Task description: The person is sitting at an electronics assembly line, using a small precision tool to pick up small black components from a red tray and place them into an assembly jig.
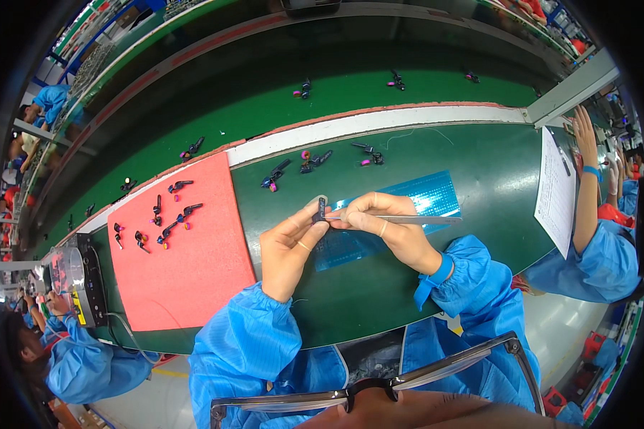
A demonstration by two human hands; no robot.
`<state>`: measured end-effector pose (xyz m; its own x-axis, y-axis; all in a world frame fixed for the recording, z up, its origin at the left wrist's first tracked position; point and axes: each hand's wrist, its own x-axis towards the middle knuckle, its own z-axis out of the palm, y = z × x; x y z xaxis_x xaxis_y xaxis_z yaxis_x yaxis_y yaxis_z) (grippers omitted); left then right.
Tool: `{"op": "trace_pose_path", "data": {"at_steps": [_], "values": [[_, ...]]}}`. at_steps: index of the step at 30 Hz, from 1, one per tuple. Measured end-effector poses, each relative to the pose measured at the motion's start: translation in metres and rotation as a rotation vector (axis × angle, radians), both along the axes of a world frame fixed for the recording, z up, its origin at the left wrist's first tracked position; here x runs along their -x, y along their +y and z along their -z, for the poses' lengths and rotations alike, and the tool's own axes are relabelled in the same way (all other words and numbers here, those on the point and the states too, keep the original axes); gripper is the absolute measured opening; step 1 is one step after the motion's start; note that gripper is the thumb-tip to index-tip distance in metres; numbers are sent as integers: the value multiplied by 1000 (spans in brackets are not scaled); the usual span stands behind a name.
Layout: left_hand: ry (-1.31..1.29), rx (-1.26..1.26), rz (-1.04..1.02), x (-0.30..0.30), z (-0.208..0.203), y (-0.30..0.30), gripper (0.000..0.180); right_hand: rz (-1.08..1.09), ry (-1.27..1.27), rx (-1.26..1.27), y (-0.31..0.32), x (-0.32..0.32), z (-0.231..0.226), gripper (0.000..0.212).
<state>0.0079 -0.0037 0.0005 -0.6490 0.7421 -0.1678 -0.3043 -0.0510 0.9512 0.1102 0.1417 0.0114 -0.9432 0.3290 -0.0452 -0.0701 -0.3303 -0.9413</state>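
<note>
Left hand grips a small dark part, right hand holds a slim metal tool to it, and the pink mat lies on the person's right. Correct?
No: the pink mat lies on the person's left, as the head view shows. The left hand grips the small dark part, the right hand the slim metal tool.

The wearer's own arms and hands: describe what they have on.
Loose blue sleeves with fine lines and gathered cuffs cover both arms. A blue band circles the right wrist. A thin pale ring shows on the left hand, another on the right hand.
</note>
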Motion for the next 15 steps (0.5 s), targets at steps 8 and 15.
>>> {"op": "trace_pose_path", "data": {"at_steps": [8,15], "values": [[-52,23,-80,8,1,1,34,49,-20,-107,7,2,-3,18],[-66,-12,-101,10,5,1,33,-20,-242,-267,5,10,11,18]]}}
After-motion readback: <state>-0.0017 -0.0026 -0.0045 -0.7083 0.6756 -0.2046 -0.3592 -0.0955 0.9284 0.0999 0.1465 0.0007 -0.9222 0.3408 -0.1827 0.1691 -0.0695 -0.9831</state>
